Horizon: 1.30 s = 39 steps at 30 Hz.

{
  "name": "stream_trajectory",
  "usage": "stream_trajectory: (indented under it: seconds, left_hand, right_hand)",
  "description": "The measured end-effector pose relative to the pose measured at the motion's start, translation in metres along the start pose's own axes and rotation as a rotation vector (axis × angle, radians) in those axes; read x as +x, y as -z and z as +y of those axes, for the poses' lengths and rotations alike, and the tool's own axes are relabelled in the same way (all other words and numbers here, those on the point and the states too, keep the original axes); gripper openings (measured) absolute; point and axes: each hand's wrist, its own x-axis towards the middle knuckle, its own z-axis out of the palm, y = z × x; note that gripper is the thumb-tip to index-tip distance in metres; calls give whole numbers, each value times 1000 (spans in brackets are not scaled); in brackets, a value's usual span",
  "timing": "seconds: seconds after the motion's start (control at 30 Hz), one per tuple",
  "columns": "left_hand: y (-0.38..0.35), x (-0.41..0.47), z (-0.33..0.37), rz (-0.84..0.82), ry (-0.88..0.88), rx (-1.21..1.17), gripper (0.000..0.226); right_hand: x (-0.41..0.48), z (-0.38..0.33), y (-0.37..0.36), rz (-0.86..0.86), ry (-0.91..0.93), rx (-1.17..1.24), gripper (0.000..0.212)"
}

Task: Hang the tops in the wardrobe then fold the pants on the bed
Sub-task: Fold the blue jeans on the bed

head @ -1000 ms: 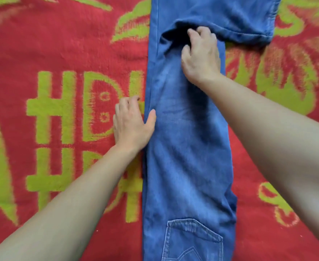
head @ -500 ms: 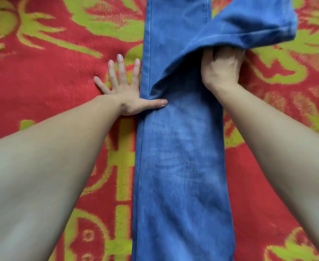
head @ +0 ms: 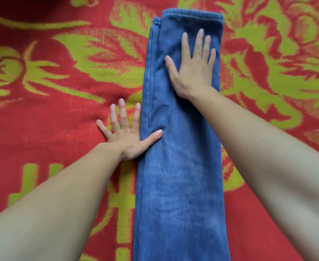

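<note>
A pair of blue denim pants [head: 181, 185] lies as one long strip down the middle of the bed, legs stacked, with the hems at the far end. My right hand [head: 192, 68] rests flat on the upper part of the strip, fingers spread, just below the hems. My left hand [head: 125, 136] lies flat on the bedspread beside the strip's left edge, with only its thumb on the denim. Neither hand holds anything. The waist end runs out of view at the bottom.
A red bedspread [head: 51, 119] with yellow-green leaf and letter patterns covers the whole bed under the pants. Both my forearms reach in from the bottom corners.
My right hand let go of the leg end it held raised; that leg now lies flat along the strip, and the hand presses on top. My left hand stayed beside the left edge.
</note>
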Motion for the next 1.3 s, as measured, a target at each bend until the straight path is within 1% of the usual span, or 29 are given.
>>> stream_trajectory:
  seconds: [0.07, 0.1, 0.17, 0.2, 0.23, 0.33, 0.4, 0.43, 0.53, 0.57, 0.6, 0.63, 0.67, 0.73, 0.77, 0.8, 0.87, 0.9, 0.97, 1.03, 1.07, 1.1, 1.13, 1.17, 1.2, 1.23, 1.27, 1.3]
  left_hand:
    - [2, 0, 1, -21, 2, -3, 109]
    - [4, 0, 1, -32, 0, -6, 107]
    - [4, -1, 1, -44, -5, -10, 107]
    - [5, -1, 1, -48, -6, -9, 107]
    - [5, -1, 1, -54, -6, -8, 108]
    - [6, -1, 1, -66, -10, -18, 111]
    - [7, -2, 1, -70, -15, -32, 111]
    - [7, -2, 1, -68, -16, -34, 111]
    - [6, -2, 1, -62, -12, -27, 108]
    - [6, -2, 1, -59, -12, -26, 106]
    - [5, -1, 1, -54, -15, -25, 103]
    - [5, 0, 0, -51, -19, -25, 99]
    - [4, 0, -1, -50, -24, -27, 96]
    - [2, 2, -3, -43, -37, -29, 90]
    - [1, 2, -4, -36, -41, -23, 89]
    - [0, 3, -4, -30, -44, -14, 88]
    - [0, 3, -4, -28, -48, -5, 85]
    - [-1, 4, -4, -28, -50, -6, 84]
    - [0, 3, -4, -29, -44, -6, 84]
    - [0, 3, -4, -27, -42, -10, 85]
    - [-1, 4, -4, -25, -44, -9, 85]
    - [-1, 5, -5, -29, -46, -6, 85]
    - [-1, 5, -5, -35, -48, -4, 85]
    - [-1, 6, -6, -39, -47, -3, 85]
    - [-1, 5, -6, -40, -46, 0, 86]
    - [-1, 4, -6, -39, -44, 3, 85]
    - [-1, 4, -5, -35, -43, 4, 85]
    - [-3, 4, -5, -28, -43, 4, 85]
  right_hand:
    - [6, -15, 6, 130, -3, 35, 78]
    - [10, -23, 9, 153, -24, 44, 75]
    - [17, -38, 14, 52, -58, 71, 66]
    - [21, -44, 14, -9, -60, 82, 58]
    - [24, -47, 15, -26, -55, 100, 48]
    - [29, -56, 20, 83, -43, 233, 23]
    - [30, -62, 20, 164, -10, 313, 14]
    - [29, -64, 18, 163, 20, 345, 15]
    - [24, -67, 2, -34, 146, 352, 28]
    - [23, -67, -1, -77, 168, 340, 32]
    - [21, -68, -1, -83, 183, 313, 35]
    - [16, -67, 0, -34, 209, 261, 37]
    - [9, -64, 2, 73, 244, 200, 38]
    - [-9, -46, -1, 281, 293, 150, 42]
    - [-17, -32, -5, 318, 312, 113, 48]
    - [-24, -16, -11, 266, 312, 33, 55]
    - [-28, 7, -19, 45, 247, -114, 64]
    - [-25, 10, -23, -29, 217, -141, 66]
    - [-19, 8, -23, -76, 210, -123, 67]
    - [-19, 8, -13, -13, 212, 6, 66]
    - [-19, 10, -7, 63, 172, 114, 64]
    - [-16, 12, 0, 171, 86, 233, 64]
    - [-9, 15, 7, 266, -38, 329, 66]
    - [1, 16, 17, 309, -187, 386, 72]
    - [15, 18, 26, 273, -346, 437, 81]
    - [31, 22, 30, 183, -483, 505, 90]
    - [41, 25, 39, 90, -570, 599, 95]
    - [50, 28, 47, 25, -605, 725, 95]
